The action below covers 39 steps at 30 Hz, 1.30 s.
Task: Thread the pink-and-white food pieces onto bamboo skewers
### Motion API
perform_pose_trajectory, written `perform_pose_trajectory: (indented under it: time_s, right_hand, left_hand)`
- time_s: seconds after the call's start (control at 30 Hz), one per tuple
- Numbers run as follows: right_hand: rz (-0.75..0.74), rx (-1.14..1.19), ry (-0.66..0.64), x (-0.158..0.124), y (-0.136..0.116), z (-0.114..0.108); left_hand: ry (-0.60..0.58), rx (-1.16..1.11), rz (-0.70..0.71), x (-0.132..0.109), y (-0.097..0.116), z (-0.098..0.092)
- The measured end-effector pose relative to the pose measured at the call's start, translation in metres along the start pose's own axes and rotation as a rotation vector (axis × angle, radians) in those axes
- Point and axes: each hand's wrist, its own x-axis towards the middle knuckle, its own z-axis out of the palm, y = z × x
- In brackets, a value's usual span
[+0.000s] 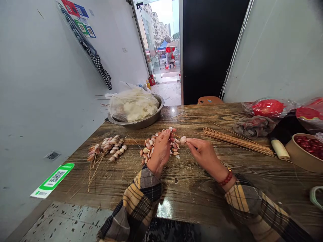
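One rounded clove [183,139], wooden skewer [176,135]

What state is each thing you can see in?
Left hand: gripping a skewer
Right hand: pinching a garlic clove
Loose garlic cloves: heaped, unthreaded
Garlic skewers: loaded, piled
Bare skewers: gathered together, lying flat
Metal basin: holding a plastic bag
Cardboard bowl: filled with red fruit
Rag: crumpled
Glass door: open

Garlic pile [147,148]: loose cloves, pinkish-tan skins. Thin wooden skewer [176,135] slanted at pile's right side, pale clove [183,139] at its right end. Garlic-loaded skewers [107,144] bunched, lying left of pile.
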Motion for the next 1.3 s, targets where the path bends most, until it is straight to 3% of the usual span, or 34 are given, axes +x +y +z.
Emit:
perform_pose_trajectory:
  time_s: [0.33, 0.57, 0.8, 1.07, 1.3]
  right_hand:
    - [0.015, -0.052, 0.032, -0.003, 0.000, 0.005]
    - [0.030, -0.009, 0.058, 0.000, -0.005, 0.007]
    - [0.051, 0.041, 0.035, 0.004, -0.001, -0.001]
    - [0.060, 0.067, 0.010, 0.004, 0.001, -0.002]
    - [0.029, 0.124, 0.013, 0.002, -0.001, 0.002]
  left_hand:
    - [-0.016, -0.026, 0.017, -0.002, -0.006, 0.003]
    - [-0.137, 0.014, 0.010, -0.013, -0.019, 0.018]
    - [-0.211, 0.060, -0.037, -0.012, -0.016, 0.015]
    - [-0.129, 0.009, -0.023, -0.008, -0.008, 0.018]
    - [-0.137, -0.194, -0.152, -0.013, -0.005, 0.019]
